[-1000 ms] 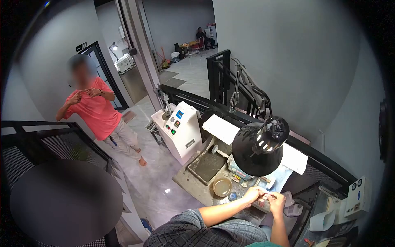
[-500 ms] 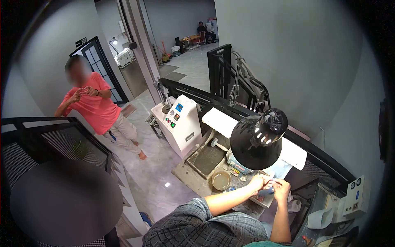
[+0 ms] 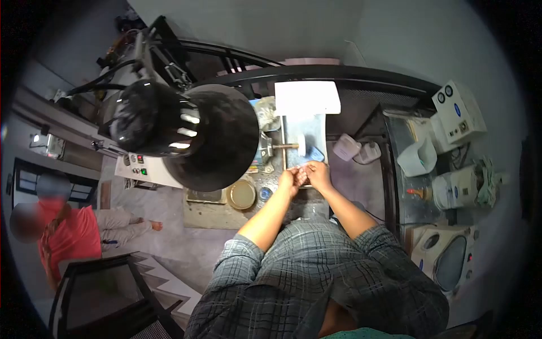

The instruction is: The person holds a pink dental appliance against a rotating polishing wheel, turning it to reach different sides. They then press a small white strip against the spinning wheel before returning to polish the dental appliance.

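My left hand (image 3: 289,179) and my right hand (image 3: 318,174) meet over the near end of a light, shallow tray (image 3: 283,127). The fingers of both hands are closed and pressed together at the tips. A small, pale pinkish spot shows between them, too small to make out. Just beyond my fingers, a pale wheel (image 3: 301,145) sits on the end of a metal spindle. Beside the wheel, close to my right hand, a blue object (image 3: 315,153) lies in the tray.
A black lamp (image 3: 217,138) hangs over the bench's left side. Near my left hand are a round bowl (image 3: 241,194) and a small blue item (image 3: 265,194). White jugs (image 3: 346,147) stand to the right, and machines line the right bench. Another person (image 3: 70,226) is at far left.
My view has swung right and down over the bench, so the lamp now appears at left. A dark blue item showed at my hands before; now a blue object lies beyond them.
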### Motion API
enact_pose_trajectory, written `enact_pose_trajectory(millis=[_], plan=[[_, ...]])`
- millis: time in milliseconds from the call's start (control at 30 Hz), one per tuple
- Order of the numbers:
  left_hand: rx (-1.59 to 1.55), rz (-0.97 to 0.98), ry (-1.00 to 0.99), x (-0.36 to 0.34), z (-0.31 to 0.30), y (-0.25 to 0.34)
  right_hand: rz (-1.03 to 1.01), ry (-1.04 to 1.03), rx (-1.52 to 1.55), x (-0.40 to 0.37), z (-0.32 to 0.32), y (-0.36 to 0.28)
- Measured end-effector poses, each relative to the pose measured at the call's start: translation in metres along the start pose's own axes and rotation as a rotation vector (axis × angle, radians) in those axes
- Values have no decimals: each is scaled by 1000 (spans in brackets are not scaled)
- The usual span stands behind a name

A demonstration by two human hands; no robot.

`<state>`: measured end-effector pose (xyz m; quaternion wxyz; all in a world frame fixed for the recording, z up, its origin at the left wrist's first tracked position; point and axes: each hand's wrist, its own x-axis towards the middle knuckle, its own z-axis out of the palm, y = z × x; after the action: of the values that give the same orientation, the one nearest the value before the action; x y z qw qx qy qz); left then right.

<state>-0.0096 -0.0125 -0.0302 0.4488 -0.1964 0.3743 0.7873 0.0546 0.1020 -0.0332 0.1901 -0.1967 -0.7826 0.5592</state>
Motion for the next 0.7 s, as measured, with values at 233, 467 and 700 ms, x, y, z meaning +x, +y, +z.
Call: enact_pose_trajectory(millis=[233, 467, 700], plan=[[7, -30, 59, 29, 11, 3, 69, 12, 45, 18, -6, -18], [-25, -26, 147, 37, 15, 12, 139, 7, -138, 33, -1, -18], [69, -15, 136, 42, 10, 11, 193, 32, -42, 27, -1, -34]])
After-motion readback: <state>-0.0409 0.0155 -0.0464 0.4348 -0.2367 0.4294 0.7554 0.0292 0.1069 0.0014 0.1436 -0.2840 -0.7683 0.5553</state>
